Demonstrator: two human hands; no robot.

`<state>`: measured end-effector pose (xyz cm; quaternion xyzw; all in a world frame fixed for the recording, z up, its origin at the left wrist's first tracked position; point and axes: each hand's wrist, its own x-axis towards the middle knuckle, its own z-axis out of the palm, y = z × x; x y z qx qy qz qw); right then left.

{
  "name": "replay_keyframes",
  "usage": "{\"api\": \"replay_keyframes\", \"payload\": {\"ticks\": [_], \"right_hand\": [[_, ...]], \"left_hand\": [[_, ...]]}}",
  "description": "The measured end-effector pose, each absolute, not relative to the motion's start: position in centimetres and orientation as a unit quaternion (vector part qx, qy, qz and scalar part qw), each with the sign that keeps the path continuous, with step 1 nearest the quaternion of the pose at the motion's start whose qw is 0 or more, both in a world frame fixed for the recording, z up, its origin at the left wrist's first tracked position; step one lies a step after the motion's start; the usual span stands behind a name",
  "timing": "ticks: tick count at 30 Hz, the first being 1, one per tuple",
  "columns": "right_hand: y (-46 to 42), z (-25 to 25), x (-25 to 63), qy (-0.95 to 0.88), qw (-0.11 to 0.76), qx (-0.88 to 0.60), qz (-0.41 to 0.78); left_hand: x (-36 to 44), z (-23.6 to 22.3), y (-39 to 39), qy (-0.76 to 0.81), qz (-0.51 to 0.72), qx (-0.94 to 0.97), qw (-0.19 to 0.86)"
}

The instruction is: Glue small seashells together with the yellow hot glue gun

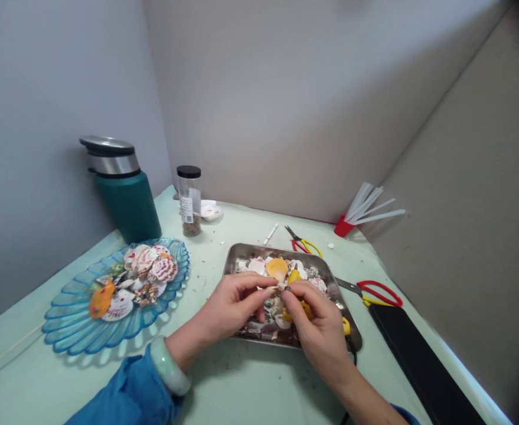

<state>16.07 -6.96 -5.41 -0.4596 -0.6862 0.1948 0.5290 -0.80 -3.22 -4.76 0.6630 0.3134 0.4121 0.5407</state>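
Over a metal tray [352,330] of seashells, my left hand [237,301] and my right hand [315,316] meet with fingertips pinched. Between them is a small pale shell [281,287], held by both hands and mostly covered by the fingers. An orange scallop shell [277,268] lies in the tray just beyond my fingertips. A yellow glue gun [294,275] rests among the shells, partly hidden behind my right hand, and its black cord runs out past the tray's near right corner.
A blue scalloped glass plate [71,327] of shells sits left, before a teal bottle [129,203]. Behind are a clear jar [191,203], a white pen [270,234] and red-yellow pliers [303,243]. Rightward are a red cup [343,226] of translucent sticks, scissors [378,292] and a black slab [418,360].
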Motion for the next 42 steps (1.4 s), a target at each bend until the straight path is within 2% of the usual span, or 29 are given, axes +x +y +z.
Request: {"api": "replay_keyframes", "payload": {"ticks": [7, 14, 25, 34, 42], "right_hand": [[-7.0, -5.26, 16.07, -0.683, 0.527, -0.471, 0.183], [-7.06, -5.38, 15.96, -0.675, 0.509, -0.497, 0.197], [-7.1, -5.39, 16.03, -0.651, 0.511, -0.513, 0.226], [-7.18, -5.6, 16.06, -0.651, 0.496, -0.521, 0.24], [-7.22, -5.68, 16.11, -0.636, 0.501, -0.523, 0.265]], "left_hand": [[-0.62, -4.55, -3.13, 0.341, 0.403, 0.63, 0.57], [-0.75, -4.9, -3.16, 0.346, 0.405, 0.64, 0.553], [-0.8, -4.84, -3.22, 0.34, 0.443, 0.693, 0.456], [-0.61, -5.16, -3.33, 0.37, 0.429, 0.644, 0.515], [-0.55, -4.76, -3.38, 0.374, 0.43, 0.636, 0.52]]}}
